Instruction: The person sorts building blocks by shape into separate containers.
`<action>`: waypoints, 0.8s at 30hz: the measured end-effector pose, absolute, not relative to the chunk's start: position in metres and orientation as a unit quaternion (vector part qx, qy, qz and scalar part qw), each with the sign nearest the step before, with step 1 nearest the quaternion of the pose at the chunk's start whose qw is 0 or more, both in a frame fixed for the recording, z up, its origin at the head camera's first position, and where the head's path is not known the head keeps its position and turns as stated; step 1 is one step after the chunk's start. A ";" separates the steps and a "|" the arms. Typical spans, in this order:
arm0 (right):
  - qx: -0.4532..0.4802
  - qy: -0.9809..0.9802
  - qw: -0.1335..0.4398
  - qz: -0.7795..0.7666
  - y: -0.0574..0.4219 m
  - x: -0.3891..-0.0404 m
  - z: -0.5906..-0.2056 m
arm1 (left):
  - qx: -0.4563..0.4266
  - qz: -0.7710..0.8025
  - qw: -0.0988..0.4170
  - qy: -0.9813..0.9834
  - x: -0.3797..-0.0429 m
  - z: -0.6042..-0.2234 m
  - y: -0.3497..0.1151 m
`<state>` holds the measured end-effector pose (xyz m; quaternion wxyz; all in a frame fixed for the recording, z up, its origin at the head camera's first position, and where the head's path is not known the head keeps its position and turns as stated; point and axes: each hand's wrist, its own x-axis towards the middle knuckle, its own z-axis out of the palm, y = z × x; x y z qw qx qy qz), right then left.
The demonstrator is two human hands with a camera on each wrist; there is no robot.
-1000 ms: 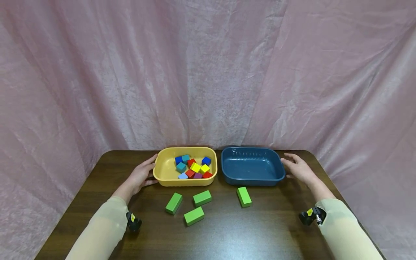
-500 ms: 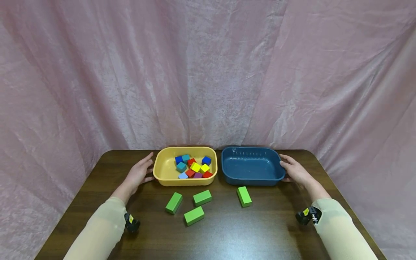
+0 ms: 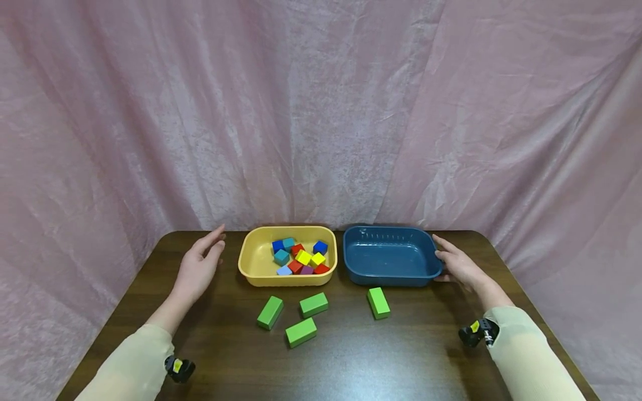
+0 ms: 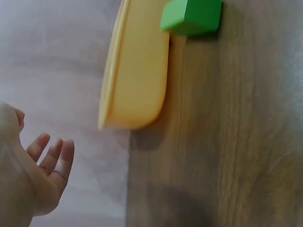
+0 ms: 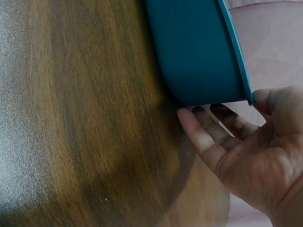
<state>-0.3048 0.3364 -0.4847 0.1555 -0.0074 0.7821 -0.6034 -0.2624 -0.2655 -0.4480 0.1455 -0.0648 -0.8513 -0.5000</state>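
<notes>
My left hand (image 3: 197,268) is raised to the left of the yellow bin (image 3: 288,281), apart from it and holding nothing. Its loosely spread fingers also show in the left wrist view. At the right end of the blue bin (image 3: 391,259), my right hand (image 3: 461,267) touches the end wall. In the right wrist view, the thumb lies at the rim and the relaxed fingers (image 5: 196,135) meet the wall lower down. Inside the yellow bin lie several small cubes, among them a yellow cube (image 3: 303,257), a red cube (image 3: 295,267) and a teal cube (image 3: 281,257). The blue bin shows nothing inside.
In front of the yellow bin, three green blocks lie on the table (image 3: 351,362), one of them a left green block (image 3: 270,312). Another green block (image 3: 378,303) lies before the blue bin. A pink curtain (image 3: 321,111) hangs behind the table's back edge.
My left hand has drawn away from the yellow bin, leftward and up. The right hand has moved in to the blue bin's right end. Bins and blocks stay in place.
</notes>
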 end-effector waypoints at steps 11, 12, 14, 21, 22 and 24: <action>0.003 0.775 0.155 -0.613 0.336 -0.306 -0.484 | -0.164 -0.340 0.148 -0.914 -0.212 -0.434 -0.227; 0.006 0.773 0.154 -0.616 0.336 -0.306 -0.484 | -0.169 -0.315 0.147 -0.922 -0.208 -0.434 -0.223; 0.003 0.770 0.157 -0.619 0.337 -0.306 -0.484 | -0.179 -0.268 0.149 -0.935 -0.199 -0.434 -0.214; 0.001 0.757 0.163 -0.632 0.338 -0.307 -0.485 | -0.221 -0.153 0.136 -0.954 -0.173 -0.447 -0.182; 0.001 0.756 0.164 -0.634 0.338 -0.307 -0.485 | -0.228 -0.143 0.134 -0.954 -0.170 -0.451 -0.178; -0.001 0.755 0.166 -0.635 0.338 -0.307 -0.485 | -0.241 -0.127 0.128 -0.954 -0.164 -0.459 -0.172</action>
